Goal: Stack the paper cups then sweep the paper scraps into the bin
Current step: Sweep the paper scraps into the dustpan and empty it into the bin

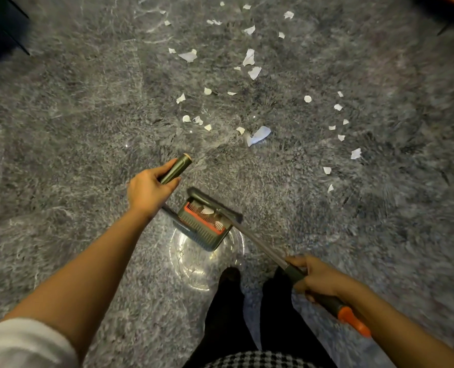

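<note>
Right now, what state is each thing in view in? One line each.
left hand: grips the top end of the dustpan's handle.
right hand: grips the broom's handle.
dustpan: down by the floor, a few scraps inside.
broom: slanted, head down at the dustpan's mouth.
paper scraps: most lie scattered on the floor beyond the dustpan, not yet swept.
</note>
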### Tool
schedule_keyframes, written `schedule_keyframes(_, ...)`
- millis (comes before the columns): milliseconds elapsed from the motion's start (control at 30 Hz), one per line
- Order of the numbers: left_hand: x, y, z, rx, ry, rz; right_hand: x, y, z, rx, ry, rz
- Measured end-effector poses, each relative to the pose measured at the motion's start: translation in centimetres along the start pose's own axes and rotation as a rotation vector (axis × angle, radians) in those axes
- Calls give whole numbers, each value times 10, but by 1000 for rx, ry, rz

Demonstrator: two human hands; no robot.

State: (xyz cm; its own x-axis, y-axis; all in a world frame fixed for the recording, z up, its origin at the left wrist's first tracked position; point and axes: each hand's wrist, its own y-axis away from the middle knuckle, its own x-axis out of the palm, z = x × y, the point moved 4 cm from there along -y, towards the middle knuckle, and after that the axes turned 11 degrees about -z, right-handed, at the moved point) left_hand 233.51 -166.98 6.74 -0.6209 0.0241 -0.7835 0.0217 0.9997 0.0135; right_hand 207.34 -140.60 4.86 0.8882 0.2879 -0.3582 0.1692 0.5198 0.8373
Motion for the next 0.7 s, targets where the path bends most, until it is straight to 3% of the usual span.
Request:
schedule_keyframes(333, 11, 3, -29, 87, 14, 52, -38, 43, -29, 76, -326, -134)
schedule_keyframes(700, 102, -6, -183, 336, 37, 211, -131, 52, -102, 176, -542, -404)
